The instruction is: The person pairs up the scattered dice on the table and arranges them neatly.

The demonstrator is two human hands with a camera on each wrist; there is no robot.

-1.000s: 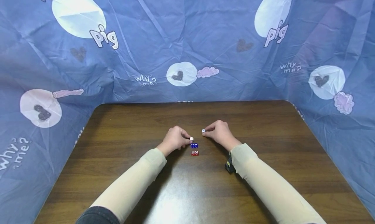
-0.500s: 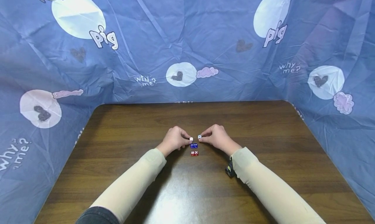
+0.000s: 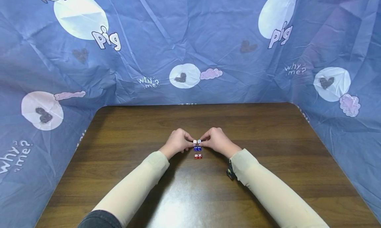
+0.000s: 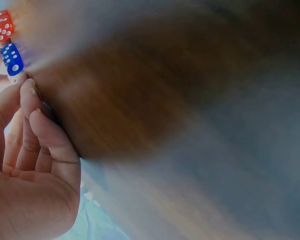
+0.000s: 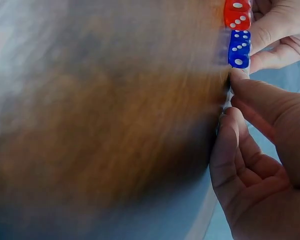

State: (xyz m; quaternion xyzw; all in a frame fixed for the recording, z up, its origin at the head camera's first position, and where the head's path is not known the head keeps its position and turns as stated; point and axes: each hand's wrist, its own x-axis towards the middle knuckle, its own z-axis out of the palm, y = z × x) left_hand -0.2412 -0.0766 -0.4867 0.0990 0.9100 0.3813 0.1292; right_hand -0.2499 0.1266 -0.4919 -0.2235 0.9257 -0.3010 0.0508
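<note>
In the head view my left hand (image 3: 177, 142) pinches a white die (image 3: 194, 141) between thumb and fingertips. Facing it, my right hand (image 3: 218, 141) pinches a second white die (image 3: 199, 141) with bluish pips. The two white dice are side by side with a very narrow gap, or touching; I cannot tell which. Just on the near side of them sits a pair of blue dice (image 3: 197, 149), and nearer still a pair of red dice (image 3: 197, 156). Both wrist views show blue dice (image 5: 239, 49) and red dice (image 4: 2, 26) beyond my thumbs, while the fingers mostly hide the white dice.
A brown wood-grain table (image 3: 125, 122) lies under the hands. Blue printed cloth (image 3: 190, 29) hangs behind it and along both sides. A dark strap device (image 3: 230, 170) is on the right wrist.
My right hand has come leftward and nearer with its white die, closing up to the other white die. The left hand, the blue dice and the red dice have stayed put.
</note>
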